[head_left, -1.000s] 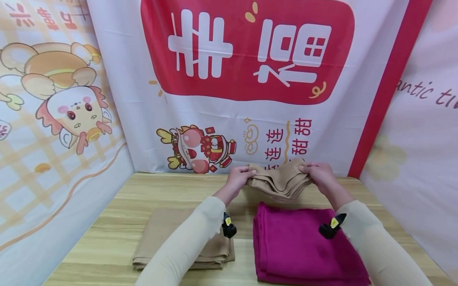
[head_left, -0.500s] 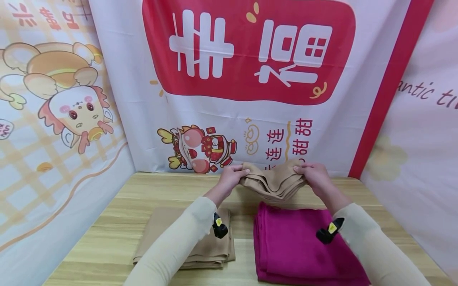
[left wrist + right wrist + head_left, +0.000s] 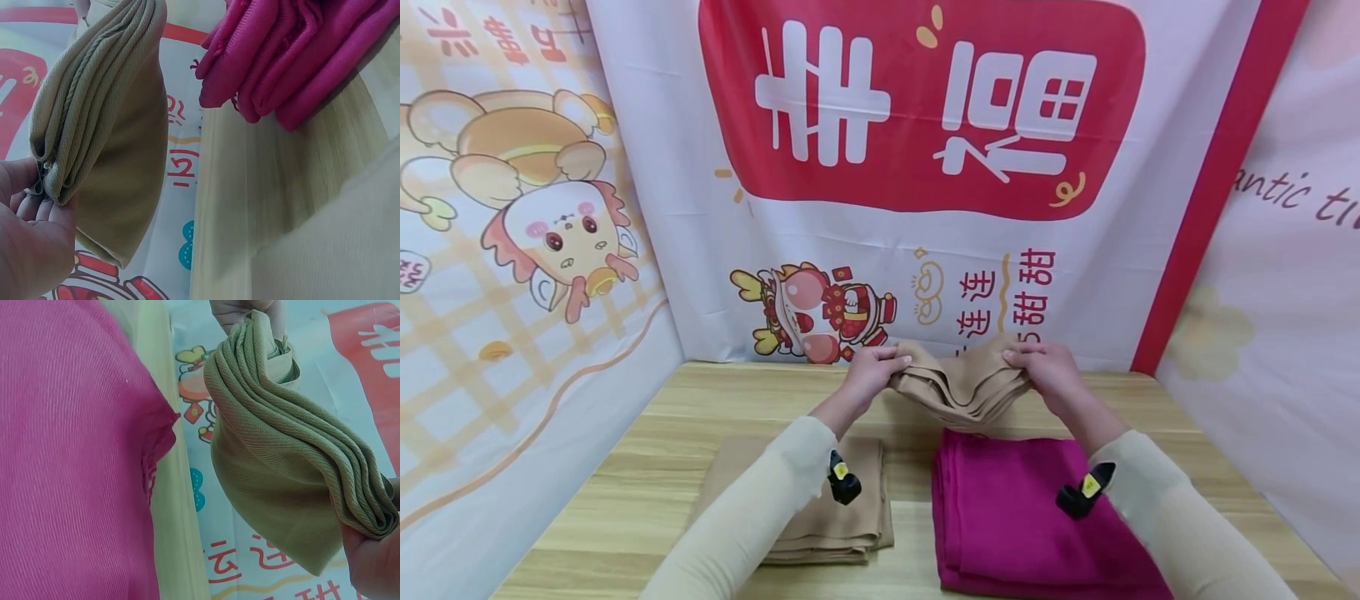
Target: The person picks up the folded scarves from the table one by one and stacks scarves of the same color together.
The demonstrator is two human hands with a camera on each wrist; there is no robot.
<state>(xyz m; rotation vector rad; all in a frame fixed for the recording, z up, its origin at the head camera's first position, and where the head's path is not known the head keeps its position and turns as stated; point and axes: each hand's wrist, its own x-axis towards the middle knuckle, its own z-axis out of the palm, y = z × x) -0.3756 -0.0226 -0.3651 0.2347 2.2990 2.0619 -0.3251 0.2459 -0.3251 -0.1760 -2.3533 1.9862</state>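
Between both hands a folded tan cloth [image 3: 958, 387] hangs over the back of the table, its layers sagging in the middle. My left hand [image 3: 871, 372] pinches its left end, thumb on top, and my right hand [image 3: 1047, 369] pinches the right end. Seen from the left wrist, the stacked folds of the tan cloth [image 3: 94, 94] run up from the left hand [image 3: 37, 231]. In the right wrist view the right hand [image 3: 375, 559] grips the near corner of the layers. Just in front lies a folded magenta cloth [image 3: 1030, 517], partly covered by the right forearm.
A second folded tan cloth [image 3: 842, 517] lies on the wooden table [image 3: 647, 442] at the left, partly behind the left sleeve. A printed white and red sheet [image 3: 820, 217] hangs along the table's back edge. Patterned sheets [image 3: 1262, 275] stand at both sides.
Both hands have shifted a little to the left with the tan cloth between them. Their hold on its two ends is the same, and the cloths on the table have stayed put.
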